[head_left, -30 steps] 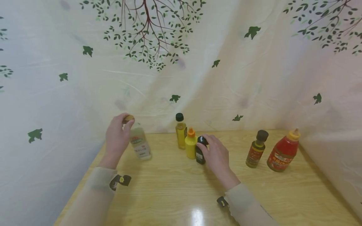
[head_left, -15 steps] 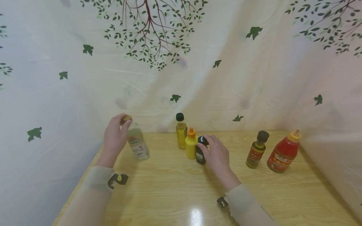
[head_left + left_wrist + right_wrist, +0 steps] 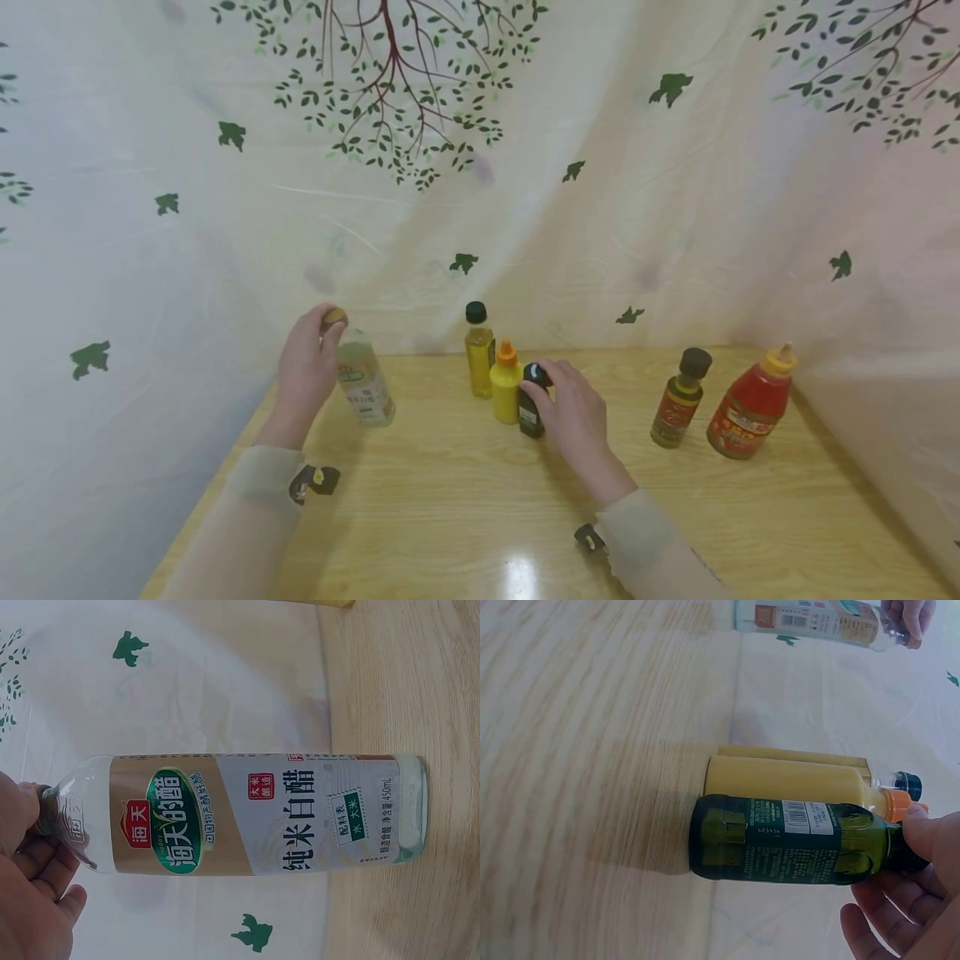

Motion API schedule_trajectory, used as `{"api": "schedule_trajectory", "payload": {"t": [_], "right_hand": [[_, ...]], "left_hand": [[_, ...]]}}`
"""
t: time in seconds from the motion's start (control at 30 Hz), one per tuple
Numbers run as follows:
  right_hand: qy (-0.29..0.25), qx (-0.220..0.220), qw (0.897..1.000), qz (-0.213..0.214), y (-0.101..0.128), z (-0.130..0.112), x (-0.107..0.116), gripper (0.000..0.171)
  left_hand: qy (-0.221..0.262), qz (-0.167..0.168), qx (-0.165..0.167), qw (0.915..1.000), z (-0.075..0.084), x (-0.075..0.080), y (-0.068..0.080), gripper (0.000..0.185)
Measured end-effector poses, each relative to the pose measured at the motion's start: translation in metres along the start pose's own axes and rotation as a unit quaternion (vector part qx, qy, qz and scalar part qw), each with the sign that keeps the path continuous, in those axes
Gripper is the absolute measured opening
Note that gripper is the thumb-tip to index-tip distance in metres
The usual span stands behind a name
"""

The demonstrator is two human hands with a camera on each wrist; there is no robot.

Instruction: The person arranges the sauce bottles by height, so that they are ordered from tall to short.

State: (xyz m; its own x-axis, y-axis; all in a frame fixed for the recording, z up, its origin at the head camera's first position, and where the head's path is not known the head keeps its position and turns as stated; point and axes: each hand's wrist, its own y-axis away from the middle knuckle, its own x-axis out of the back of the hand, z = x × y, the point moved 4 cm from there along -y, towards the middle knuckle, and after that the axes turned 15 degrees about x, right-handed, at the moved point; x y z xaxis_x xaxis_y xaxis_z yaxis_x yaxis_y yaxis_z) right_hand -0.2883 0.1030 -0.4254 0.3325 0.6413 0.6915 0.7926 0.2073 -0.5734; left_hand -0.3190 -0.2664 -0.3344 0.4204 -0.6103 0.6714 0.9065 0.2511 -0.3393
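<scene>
At the left of the head view, my left hand (image 3: pixel 306 367) holds a clear glass vinegar bottle (image 3: pixel 255 814) by its neck and brown cap (image 3: pixel 335 317). The bottle tilts slightly, its top leaning left, and a tan and white label faces the left wrist camera. Thumb and fingers of my right hand (image 3: pixel 573 408) pinch the black cap of a dark green glass bottle (image 3: pixel 780 840). This bottle stands right beside a yellow squeeze bottle (image 3: pixel 506 393) with an orange nozzle. Behind the squeeze bottle is a slim bottle of yellow oil (image 3: pixel 480 358) with a dark cap.
Farther right on the wooden table (image 3: pixel 450 517) stand a small dark-capped bottle (image 3: pixel 677 404) with a red label and a red sauce bottle (image 3: pixel 752 408) with a yellow cap. A pale cloth (image 3: pixel 525 217) printed with leaves hangs behind and along the sides.
My left hand has shifted a little to the left with the vinegar bottle. The right hand keeps its hold on the dark green bottle, which stays in place.
</scene>
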Motion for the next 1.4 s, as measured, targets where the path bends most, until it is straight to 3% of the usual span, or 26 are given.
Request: {"api": "schedule_trajectory", "payload": {"t": [0.83,1.07,1.17,1.27,1.4], "right_hand": [[0.003,0.001,1.0,0.002,-0.002,0.0,0.001,0.045],[0.002,0.001,1.0,0.006,0.0,0.0,0.003,0.044],[0.002,0.002,1.0,0.005,-0.001,0.0,0.003,0.044],[0.002,0.003,1.0,0.004,-0.001,0.0,0.002,0.044],[0.004,0.003,1.0,0.008,-0.001,0.0,0.002,0.044]], "left_hand": [[0.024,0.013,-0.014,0.9995,0.002,0.0,0.003,0.04],[0.027,0.008,-0.003,0.9996,0.004,-0.001,0.004,0.051],[0.033,0.036,0.0,0.9988,0.008,0.001,0.009,0.06],[0.036,0.088,-0.017,0.9953,0.021,0.004,0.016,0.062],[0.047,0.14,-0.093,0.9846,0.058,0.004,0.033,0.057]]}}
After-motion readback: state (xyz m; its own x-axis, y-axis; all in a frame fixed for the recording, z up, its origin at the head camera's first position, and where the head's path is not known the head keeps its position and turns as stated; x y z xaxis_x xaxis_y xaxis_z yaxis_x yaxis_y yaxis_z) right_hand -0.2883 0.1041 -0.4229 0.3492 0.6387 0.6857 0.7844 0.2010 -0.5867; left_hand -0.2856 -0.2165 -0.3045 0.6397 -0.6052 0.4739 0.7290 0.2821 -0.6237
